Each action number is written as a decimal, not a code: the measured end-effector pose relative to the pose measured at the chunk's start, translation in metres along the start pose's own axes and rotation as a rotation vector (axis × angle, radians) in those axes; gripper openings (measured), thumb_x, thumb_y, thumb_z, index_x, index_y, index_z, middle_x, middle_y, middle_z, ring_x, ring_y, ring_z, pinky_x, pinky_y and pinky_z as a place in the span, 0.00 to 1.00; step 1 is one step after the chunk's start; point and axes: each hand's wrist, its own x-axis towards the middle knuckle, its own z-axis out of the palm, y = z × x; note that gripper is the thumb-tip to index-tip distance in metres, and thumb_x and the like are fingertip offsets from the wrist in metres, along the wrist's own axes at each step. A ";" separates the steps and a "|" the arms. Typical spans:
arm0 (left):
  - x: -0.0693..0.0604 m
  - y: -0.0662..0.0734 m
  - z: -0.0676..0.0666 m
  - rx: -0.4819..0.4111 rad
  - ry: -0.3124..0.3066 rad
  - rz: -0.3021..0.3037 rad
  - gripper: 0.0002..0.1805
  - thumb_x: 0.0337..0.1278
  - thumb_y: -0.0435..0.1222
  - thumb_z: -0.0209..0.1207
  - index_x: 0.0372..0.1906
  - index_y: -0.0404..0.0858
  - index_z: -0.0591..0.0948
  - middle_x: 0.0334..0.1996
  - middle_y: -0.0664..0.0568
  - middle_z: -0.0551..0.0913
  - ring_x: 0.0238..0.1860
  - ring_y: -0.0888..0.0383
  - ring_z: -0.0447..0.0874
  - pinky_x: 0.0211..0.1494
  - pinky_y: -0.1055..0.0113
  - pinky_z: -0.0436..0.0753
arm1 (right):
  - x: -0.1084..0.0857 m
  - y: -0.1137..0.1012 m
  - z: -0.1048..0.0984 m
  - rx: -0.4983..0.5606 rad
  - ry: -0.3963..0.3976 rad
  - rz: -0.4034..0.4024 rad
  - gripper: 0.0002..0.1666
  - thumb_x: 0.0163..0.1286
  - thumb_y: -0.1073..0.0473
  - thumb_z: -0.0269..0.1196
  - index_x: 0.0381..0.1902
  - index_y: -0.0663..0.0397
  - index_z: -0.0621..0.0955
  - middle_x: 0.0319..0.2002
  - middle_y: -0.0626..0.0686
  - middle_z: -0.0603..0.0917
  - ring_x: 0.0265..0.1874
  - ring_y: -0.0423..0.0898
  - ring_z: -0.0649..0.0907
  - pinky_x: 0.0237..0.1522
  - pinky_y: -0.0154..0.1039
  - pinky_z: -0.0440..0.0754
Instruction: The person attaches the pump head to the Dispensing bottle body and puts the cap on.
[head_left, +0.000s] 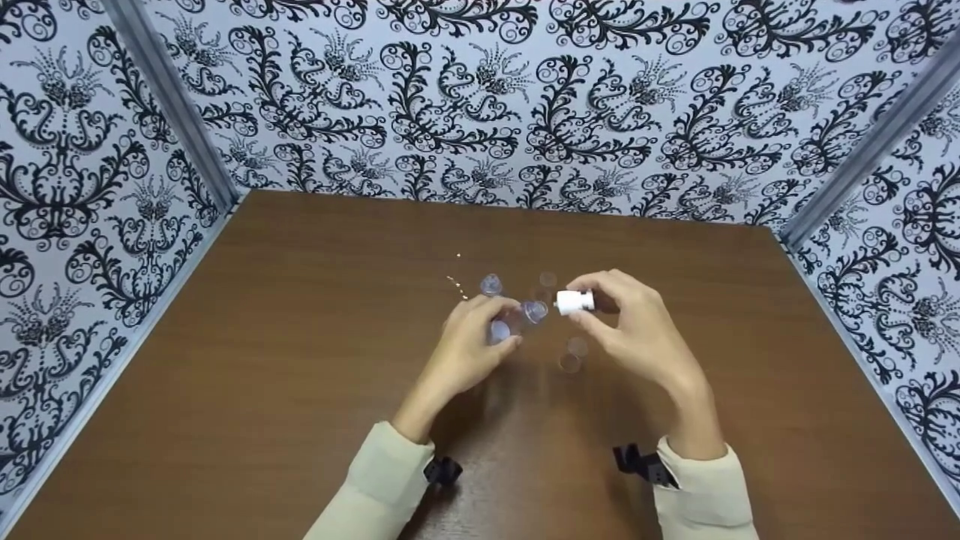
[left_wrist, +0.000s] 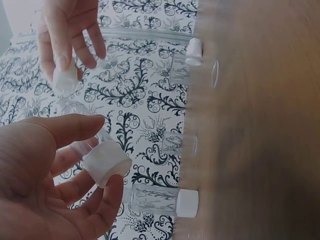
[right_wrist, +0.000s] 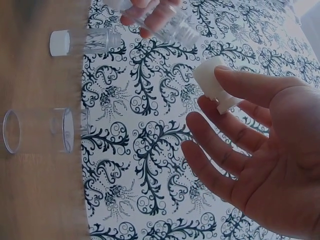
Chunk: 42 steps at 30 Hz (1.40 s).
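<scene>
My left hand (head_left: pixel 471 341) grips a small clear bottle (head_left: pixel 534 311) round its body. The bottle is tilted, its uncapped neck pointing toward my right hand (head_left: pixel 637 330); its white base (left_wrist: pixel 107 162) shows between the fingers in the left wrist view. Thumb and fingers of the right hand pinch a white pump top (right_wrist: pixel 210 75), with a short stub facing the bottle's neck. A small gap parts the pump top from the neck. Behind the left hand, a second clear bottle (head_left: pixel 491 285) stands on the table, its white base (right_wrist: pixel 59 43) down.
A clear cylindrical cover (head_left: pixel 570 364) stands on the brown table (head_left: pixel 300 375) between the hands, nearer me. Another clear cover (head_left: pixel 548 279) is farther back. Small shiny gold specks (head_left: pixel 460 289) lie beyond the left hand. Patterned walls (head_left: pixel 480 105) enclose the back and sides.
</scene>
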 end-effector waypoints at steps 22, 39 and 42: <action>-0.002 0.004 0.006 0.015 -0.019 0.012 0.19 0.57 0.33 0.76 0.54 0.38 0.86 0.45 0.46 0.87 0.46 0.48 0.80 0.52 0.52 0.77 | 0.000 -0.003 0.009 -0.003 -0.050 -0.048 0.16 0.69 0.67 0.73 0.53 0.53 0.88 0.46 0.47 0.85 0.45 0.41 0.84 0.54 0.39 0.86; -0.003 0.003 0.012 0.027 -0.017 0.082 0.17 0.55 0.33 0.76 0.50 0.37 0.86 0.42 0.47 0.88 0.44 0.49 0.85 0.52 0.53 0.80 | -0.001 0.000 0.014 -0.051 -0.117 -0.073 0.16 0.69 0.65 0.73 0.53 0.47 0.88 0.45 0.44 0.83 0.44 0.43 0.82 0.49 0.41 0.79; -0.002 0.002 0.014 0.027 -0.014 0.088 0.17 0.55 0.32 0.76 0.49 0.37 0.86 0.41 0.47 0.88 0.44 0.50 0.85 0.51 0.53 0.81 | -0.001 -0.001 0.014 -0.044 -0.121 -0.062 0.16 0.70 0.65 0.73 0.53 0.47 0.88 0.45 0.43 0.83 0.43 0.41 0.81 0.48 0.40 0.79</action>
